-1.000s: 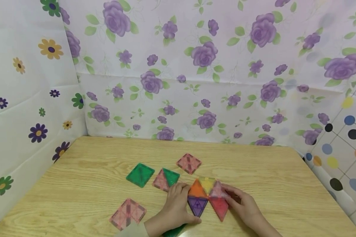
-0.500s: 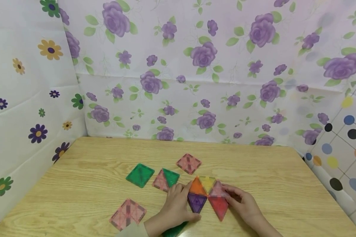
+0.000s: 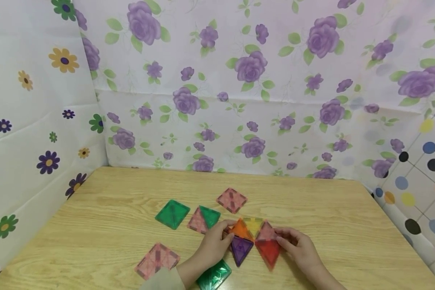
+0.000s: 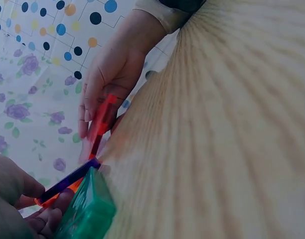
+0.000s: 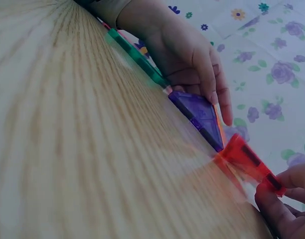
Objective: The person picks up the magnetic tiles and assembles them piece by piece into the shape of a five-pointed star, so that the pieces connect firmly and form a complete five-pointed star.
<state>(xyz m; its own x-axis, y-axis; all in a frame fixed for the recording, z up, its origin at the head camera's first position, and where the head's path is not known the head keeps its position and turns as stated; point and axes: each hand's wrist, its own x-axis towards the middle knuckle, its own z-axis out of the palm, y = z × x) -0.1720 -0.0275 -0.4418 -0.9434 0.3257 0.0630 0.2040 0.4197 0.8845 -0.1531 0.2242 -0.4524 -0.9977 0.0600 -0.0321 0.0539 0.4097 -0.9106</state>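
Five-piece arc of triangular magnetic tiles stands mid-table: purple (image 3: 241,249), orange (image 3: 241,228), yellow (image 3: 253,226), pink (image 3: 266,231) and red (image 3: 268,253). My left hand (image 3: 212,243) pinches the outer corner where orange and purple meet; in the left wrist view, its thumb and fingers grip the purple tile (image 4: 70,179) and the orange one. On the opposite side, my right hand (image 3: 302,249) pinches the pink and red tiles at their outer corner. The right wrist view shows the red tile (image 5: 252,162) tilted up from the table.
Green tiles (image 3: 214,276) lie by my left wrist. Pink tiles (image 3: 156,259) are at the left, a green diamond (image 3: 172,214), a pink-and-green pair (image 3: 198,220) and a pink diamond (image 3: 232,200) farther back. Patterned cloth (image 3: 217,121) bounds the wooden table (image 3: 311,201).
My left thumb has moved up from the purple tile's near tip to its seam with orange, uncovering more of the green tiles. The right hand keeps its hold.
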